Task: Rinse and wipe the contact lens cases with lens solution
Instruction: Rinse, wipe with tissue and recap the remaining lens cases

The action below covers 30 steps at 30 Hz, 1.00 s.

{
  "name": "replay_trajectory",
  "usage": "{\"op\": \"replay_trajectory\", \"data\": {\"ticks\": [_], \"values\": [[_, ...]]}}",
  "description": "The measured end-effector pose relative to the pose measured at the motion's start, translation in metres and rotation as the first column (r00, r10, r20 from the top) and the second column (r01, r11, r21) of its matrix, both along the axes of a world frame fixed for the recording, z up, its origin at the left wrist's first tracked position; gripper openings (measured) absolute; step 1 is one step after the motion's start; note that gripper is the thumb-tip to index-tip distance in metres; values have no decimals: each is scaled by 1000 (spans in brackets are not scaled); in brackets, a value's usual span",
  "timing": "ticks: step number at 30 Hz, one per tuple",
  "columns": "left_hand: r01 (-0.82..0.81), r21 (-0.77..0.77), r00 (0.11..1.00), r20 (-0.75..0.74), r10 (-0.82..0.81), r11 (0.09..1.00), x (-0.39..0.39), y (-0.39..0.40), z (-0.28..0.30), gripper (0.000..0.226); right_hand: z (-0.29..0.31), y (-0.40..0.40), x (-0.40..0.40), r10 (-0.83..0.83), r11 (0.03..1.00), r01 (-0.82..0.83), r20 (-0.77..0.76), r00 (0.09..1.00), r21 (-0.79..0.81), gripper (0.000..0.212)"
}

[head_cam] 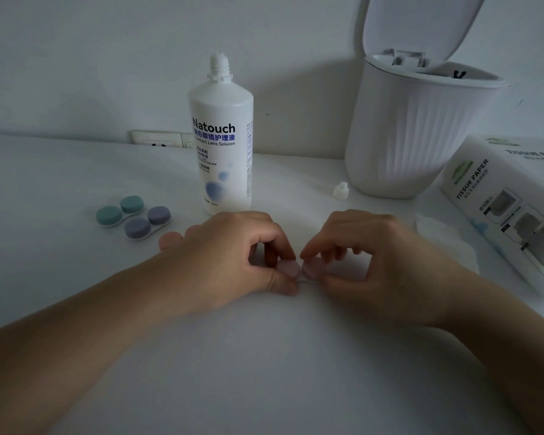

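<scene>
White worktop (264, 356) under dim light, pale wall behind, and both hands meet at the centre over a pink lens case (298, 270). It lies flat on the surface, so the person can bear down on it while working the caps. Left hand (233, 255) has its fingers curled round the left cap, thumb low at the near edge; right hand (368, 262) pinches the right cap the same way, a grip that looks set for twisting, though whether the caps are coming off or going on cannot be told. Off to the left, well apart from the hands, wait the green case (120, 210) and the purple case (147, 222), touching each other, caps on. Behind stands the solution bottle (221, 146), upright and uncapped, its small cap (341, 190) parked beside the open-lidded bin (415, 133), likely ready for pouring. A tissue (437, 233) lies just beside the right hand, and the tissue box (509, 208) past it, handy for wiping.
</scene>
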<state>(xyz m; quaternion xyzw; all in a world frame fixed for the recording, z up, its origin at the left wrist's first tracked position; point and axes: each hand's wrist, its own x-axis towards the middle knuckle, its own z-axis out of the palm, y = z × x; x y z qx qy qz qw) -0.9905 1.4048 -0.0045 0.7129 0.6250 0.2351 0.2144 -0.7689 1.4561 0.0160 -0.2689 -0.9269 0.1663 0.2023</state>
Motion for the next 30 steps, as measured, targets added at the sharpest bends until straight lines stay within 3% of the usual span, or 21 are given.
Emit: {"op": "replay_trajectory", "data": {"ticks": [7,11,16,23,26,30], "values": [[1,-4,1000,-9,-1,1000,1,0,0,52,-2,0,-5,-19,1000,19,15,1000,-3,10],[0,1,1000,11,0,1000,1,1,-1,51,-1,0,-2,37,997,-36,10,999,-64,26],[15,-8,1000,-5,-15,1000,-1,1,-1,53,-6,3,-4,-84,996,84,1,996,-25,24],[5,-6,1000,-9,-5,1000,0,1,0,53,-7,2,-6,-53,998,53,19,998,-19,7],[4,-12,1000,-10,-5,1000,0,1,0,54,-6,2,-4,-63,997,61,-30,998,-39,8],[21,-1,999,29,-21,1000,0,1,-2,53,-4,10,2,-226,969,202,-185,956,-142,13]]}}
